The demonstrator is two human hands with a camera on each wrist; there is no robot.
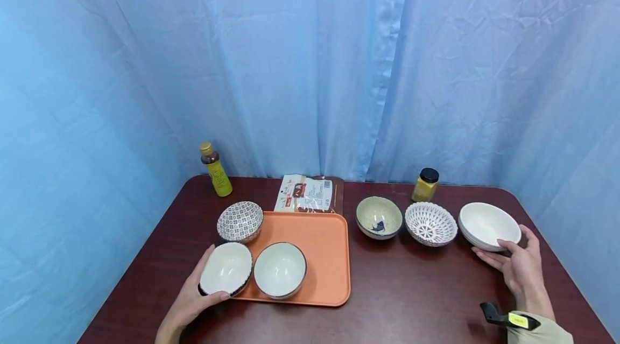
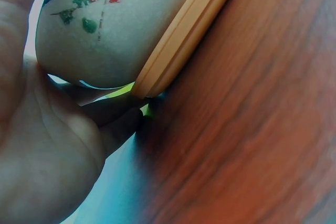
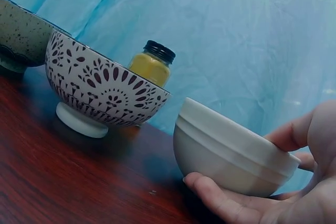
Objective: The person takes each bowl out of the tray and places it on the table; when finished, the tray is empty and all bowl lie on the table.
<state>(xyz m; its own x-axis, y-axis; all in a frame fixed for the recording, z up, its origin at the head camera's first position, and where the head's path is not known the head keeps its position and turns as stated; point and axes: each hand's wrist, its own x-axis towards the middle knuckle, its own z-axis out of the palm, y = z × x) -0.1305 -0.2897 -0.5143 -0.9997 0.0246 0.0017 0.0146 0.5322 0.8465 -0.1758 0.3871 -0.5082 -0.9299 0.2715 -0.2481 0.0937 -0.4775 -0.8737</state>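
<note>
In the head view, my left hand (image 1: 190,296) grips a white bowl with a dark rim (image 1: 226,267) at the tray's left edge. Red flowers and green leaves decorate the outside of this bowl (image 2: 113,30) in the left wrist view. Over at the right, my right hand (image 1: 523,260) holds a plain white bowl (image 1: 489,224), thumb at the rim and fingers beneath. From the right wrist view this bowl (image 3: 226,150) looks tilted, its underside resting on the fingers (image 3: 226,205). Whether its base touches the table is hidden.
An orange tray (image 1: 329,263) carries a pale bowl (image 1: 280,269); a patterned bowl (image 1: 240,221) overlaps its corner. A fish-painted bowl (image 1: 379,217) and a brown-and-white patterned bowl (image 1: 430,224) stand right of it. Behind are a bottle (image 1: 216,170), a packet (image 1: 305,193) and a jar (image 1: 425,185).
</note>
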